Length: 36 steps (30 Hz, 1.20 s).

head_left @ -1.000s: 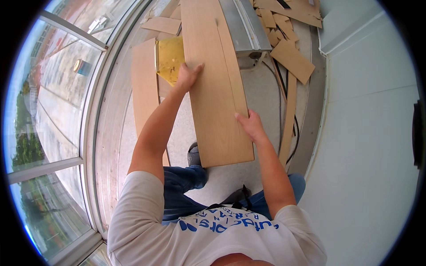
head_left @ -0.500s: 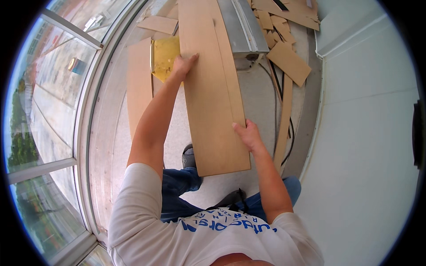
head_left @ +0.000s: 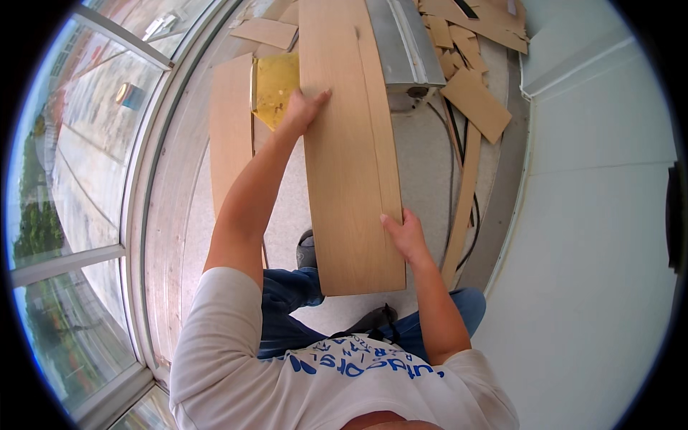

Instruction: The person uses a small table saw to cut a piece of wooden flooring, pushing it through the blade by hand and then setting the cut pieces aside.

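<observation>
A long light-brown wooden board [head_left: 351,172] stretches away from me, its near end above my feet and its far end beyond the top of the view. My left hand [head_left: 307,111] grips its left edge, the thumb lying on the face and the other fingers hidden underneath. Closer to me, my right hand [head_left: 406,235] is closed on the right edge, thumb on top. A thin dark line runs lengthwise along the board, near its right side. Just right of the far part stands a grey metal table saw or similar machine [head_left: 410,57], partly covered by the board.
Another board [head_left: 231,129] lies at left beside a yellow translucent container [head_left: 276,82]. Wood offcuts [head_left: 476,104] are heaped at the far right, near a long narrow strip [head_left: 464,208] and a black cable [head_left: 473,244]. Glass windows [head_left: 79,165] border the left, a white wall [head_left: 588,215] the right.
The board has come slightly toward me, with both hands still gripping its edges. My right hand sits a little lower in view. The surroundings have shifted slightly rightward.
</observation>
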Each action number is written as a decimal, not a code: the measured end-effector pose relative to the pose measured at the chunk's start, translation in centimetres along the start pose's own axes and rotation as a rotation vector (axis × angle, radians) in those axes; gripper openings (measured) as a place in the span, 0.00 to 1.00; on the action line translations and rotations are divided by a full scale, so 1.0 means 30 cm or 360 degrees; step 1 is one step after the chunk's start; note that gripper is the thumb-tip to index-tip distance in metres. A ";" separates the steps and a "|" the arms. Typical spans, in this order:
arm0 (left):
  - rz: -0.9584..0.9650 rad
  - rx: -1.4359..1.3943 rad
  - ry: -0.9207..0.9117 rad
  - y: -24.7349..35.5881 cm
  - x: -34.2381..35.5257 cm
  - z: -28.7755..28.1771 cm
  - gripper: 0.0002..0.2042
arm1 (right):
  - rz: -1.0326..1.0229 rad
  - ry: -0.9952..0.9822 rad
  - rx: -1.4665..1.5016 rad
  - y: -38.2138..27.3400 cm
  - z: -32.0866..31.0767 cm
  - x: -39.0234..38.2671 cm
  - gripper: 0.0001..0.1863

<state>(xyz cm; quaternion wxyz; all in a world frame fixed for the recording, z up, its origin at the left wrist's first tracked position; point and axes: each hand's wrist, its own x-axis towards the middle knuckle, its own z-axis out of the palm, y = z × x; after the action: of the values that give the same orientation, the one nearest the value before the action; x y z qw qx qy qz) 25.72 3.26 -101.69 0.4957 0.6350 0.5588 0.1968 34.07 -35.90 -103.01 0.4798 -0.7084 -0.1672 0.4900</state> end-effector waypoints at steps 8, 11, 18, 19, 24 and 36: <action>-0.0067 -0.0057 -0.0066 0.017 -0.106 0.004 0.38 | -0.0009 -0.0011 0.0147 0.050 -0.004 -0.067 0.19; -0.0079 0.0011 -0.0055 0.004 -0.102 0.006 0.39 | -0.0029 -0.0030 0.0165 0.084 -0.011 -0.064 0.19; -0.0054 0.0051 -0.0056 -0.027 -0.094 0.000 0.41 | -0.0069 -0.0003 0.0050 0.087 -0.017 -0.075 0.20; -0.0054 0.0026 -0.0057 -0.016 -0.104 0.004 0.40 | -0.0070 0.0001 0.0050 0.091 -0.020 -0.075 0.20; -0.0050 0.0020 -0.0048 -0.006 -0.164 -0.001 0.39 | -0.0071 -0.0011 -0.0035 0.107 -0.024 -0.108 0.20; -0.0197 -0.0179 -0.0085 0.007 0.040 -0.026 0.40 | 0.0054 -0.0081 0.0218 0.149 -0.019 -0.151 0.19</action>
<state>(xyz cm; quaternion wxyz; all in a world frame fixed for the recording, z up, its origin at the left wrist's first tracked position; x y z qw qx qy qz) 25.55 4.70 -101.54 0.5565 0.5755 0.5716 0.1800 31.40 -41.55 -104.31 0.5143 -0.6641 -0.1333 0.5260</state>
